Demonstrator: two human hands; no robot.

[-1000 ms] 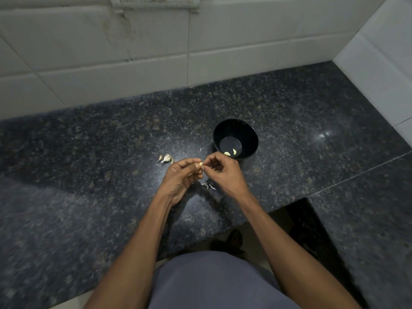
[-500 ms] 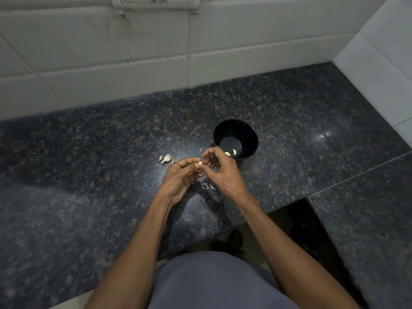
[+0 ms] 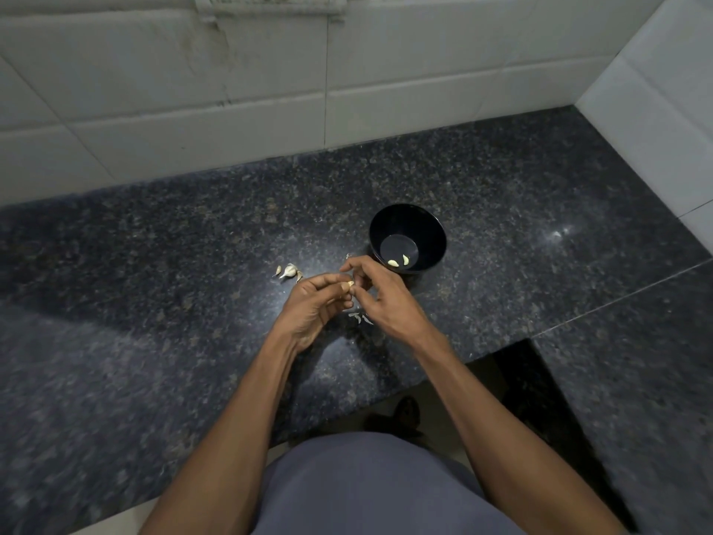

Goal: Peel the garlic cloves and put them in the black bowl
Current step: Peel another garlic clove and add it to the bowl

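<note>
On the dark speckled granite bench (image 3: 193, 264), furthest left, lie a few small unpeeled cloves in pale papery skin (image 3: 289, 271), well apart from the bowl. Next, the left hand (image 3: 312, 307) has its fingers curled round a small cream garlic clove (image 3: 350, 284), pinching it at the fingertips. Touching it from the other side, the right hand (image 3: 386, 299) pinches at the clove's end, index finger raised, apparently working the skin loose. Below the two hands, thin grey scraps of peeled skin (image 3: 359, 317) rest on the bench. Just beyond the right hand stands the round black plastic bowl (image 3: 432, 229), with two peeled cloves (image 3: 397, 261) on its bottom.

To peel well, I judge the left hand should hold firm but not crush, while the right nips the skin at the tip and strips it lengthwise, dropping scraps clear of the bowl.
</note>
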